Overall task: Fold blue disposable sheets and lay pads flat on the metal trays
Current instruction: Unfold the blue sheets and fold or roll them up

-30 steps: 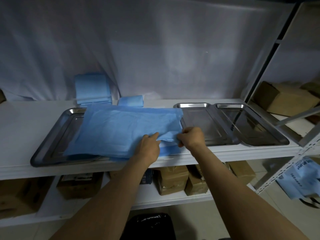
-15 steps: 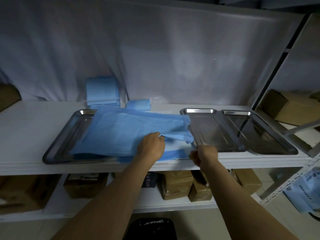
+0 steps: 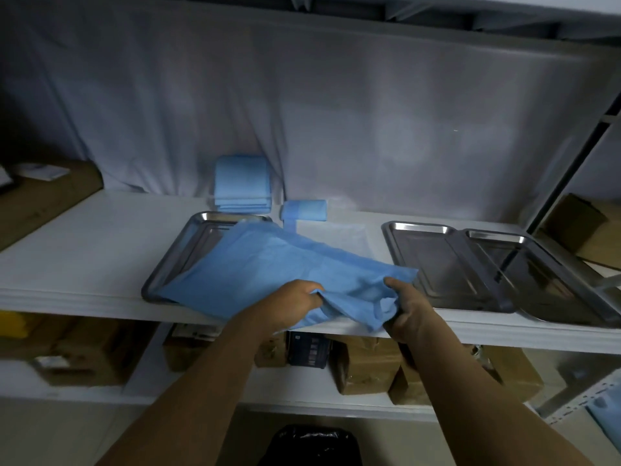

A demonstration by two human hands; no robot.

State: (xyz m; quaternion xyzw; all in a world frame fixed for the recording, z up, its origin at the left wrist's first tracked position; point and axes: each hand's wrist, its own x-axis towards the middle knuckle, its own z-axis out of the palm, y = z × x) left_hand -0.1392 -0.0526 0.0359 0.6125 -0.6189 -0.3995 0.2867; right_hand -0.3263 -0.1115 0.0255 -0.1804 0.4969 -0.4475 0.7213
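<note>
the left hand (image 3: 297,299) and right hand (image 3: 408,309) grip the sheet (image 3: 268,264) at its near edge, fingers (image 3: 307,290) curled into the cloth, likely to pull it taut for folding. it drapes over the left tray (image 3: 188,238) by the shelf's (image 3: 84,260) front edge, overhanging.

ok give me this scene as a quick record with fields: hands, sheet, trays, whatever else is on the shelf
left hand: grips the near edge of the blue disposable sheet
right hand: grips the sheet's bunched near right corner
sheet: draped over the left metal tray, near edge past the front of the white shelf
other trays: middle metal tray and right metal tray, bare, side by side
back of shelf: stack of folded blue sheets, small blue bundle beside it
below: brown cardboard boxes
</note>
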